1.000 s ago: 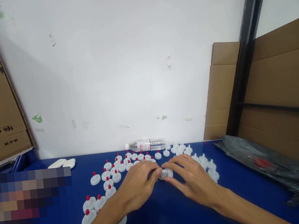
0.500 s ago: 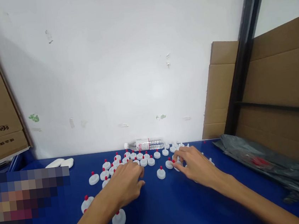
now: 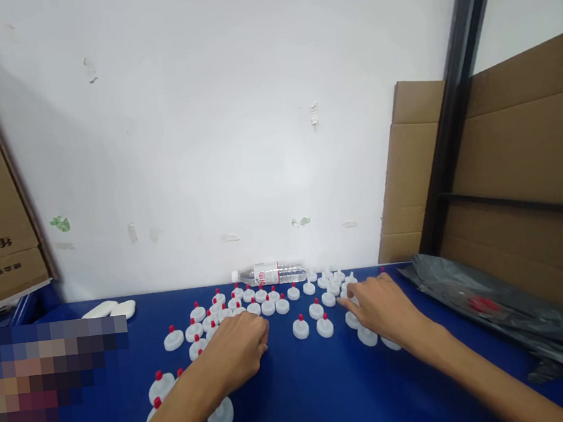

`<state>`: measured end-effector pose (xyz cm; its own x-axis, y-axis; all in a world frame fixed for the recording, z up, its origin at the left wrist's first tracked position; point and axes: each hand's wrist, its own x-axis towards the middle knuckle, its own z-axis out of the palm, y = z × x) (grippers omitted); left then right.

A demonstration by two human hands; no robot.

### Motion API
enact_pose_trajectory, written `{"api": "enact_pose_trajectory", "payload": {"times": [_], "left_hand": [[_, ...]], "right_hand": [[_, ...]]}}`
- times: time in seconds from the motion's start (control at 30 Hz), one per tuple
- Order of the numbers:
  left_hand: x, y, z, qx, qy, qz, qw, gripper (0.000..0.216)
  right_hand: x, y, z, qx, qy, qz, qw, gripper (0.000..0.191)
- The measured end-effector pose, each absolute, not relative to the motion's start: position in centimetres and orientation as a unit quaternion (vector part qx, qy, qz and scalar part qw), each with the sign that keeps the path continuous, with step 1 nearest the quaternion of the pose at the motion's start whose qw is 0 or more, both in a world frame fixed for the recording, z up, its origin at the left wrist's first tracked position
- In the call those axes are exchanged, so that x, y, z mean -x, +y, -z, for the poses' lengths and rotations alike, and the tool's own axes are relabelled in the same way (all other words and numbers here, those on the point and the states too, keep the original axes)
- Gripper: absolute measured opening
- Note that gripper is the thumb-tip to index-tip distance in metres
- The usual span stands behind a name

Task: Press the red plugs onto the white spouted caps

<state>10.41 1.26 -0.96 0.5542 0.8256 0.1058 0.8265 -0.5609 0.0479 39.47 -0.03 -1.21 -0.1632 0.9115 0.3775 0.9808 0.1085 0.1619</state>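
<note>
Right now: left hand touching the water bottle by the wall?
Apart. The head view shows the left hand short of the water bottle, with rows of red-tipped caps between them.

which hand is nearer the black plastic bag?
Right. The right hand sits among white caps just left of the black plastic bag; the left hand is farther left, beyond those caps.

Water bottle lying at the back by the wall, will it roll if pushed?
Probably: the water bottle lies on its side on the flat blue table, so a push would likely roll it. Clear thin plastic, so probably light and easily dented.
</note>
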Motion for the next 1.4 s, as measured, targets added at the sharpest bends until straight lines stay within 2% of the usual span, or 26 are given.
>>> {"api": "enact_pose_trajectory", "payload": {"times": [0.27, 0.37, 0.57, 0.63, 0.8, 0.97, 1.17, 1.4], "left_hand": [[-11.3, 1.1, 0.1, 0.883, -0.455, 0.111, 0.02, 0.016], [-11.4, 1.3, 0.3, 0.887, -0.439, 0.133, 0.044, 0.017], [-11.8, 1.5, 0.9, 0.897, -0.402, 0.164, 0.078, 0.024], [-12.1, 1.3, 1.0, 0.9, -0.388, 0.19, 0.065, 0.023], [-12.7, 0.9, 1.6, 0.903, -0.33, 0.273, 0.03, 0.02], [-13.1, 0.8, 2.6, 0.911, -0.306, 0.275, 0.035, 0.02], [-13.2, 0.7, 2.6, 0.885, -0.329, 0.329, 0.032, 0.019], [-13.6, 0.4, 2.9, 0.886, -0.317, 0.338, -0.004, 0.016]], "right_hand": [[-38.6, -0.2, 3.1, 0.613, -0.77, 0.147, 0.097, 0.013], [-38.4, -0.3, 2.5, 0.601, -0.776, 0.144, 0.123, 0.021], [-37.1, -1.1, 1.5, 0.498, -0.807, 0.066, 0.31, 0.032], [-36.4, -1.6, 1.6, 0.458, -0.822, 0.055, 0.333, 0.035], [-35.5, -2.4, 2.5, 0.426, -0.843, 0.024, 0.327, 0.044], [-35.4, -2.2, 2.9, 0.412, -0.853, 0.013, 0.319, 0.049], [-35.4, -2.3, 2.7, 0.41, -0.852, 0.035, 0.323, 0.047], [-35.2, -2.2, 3.0, 0.376, -0.88, 0.106, 0.268, 0.046]]}}
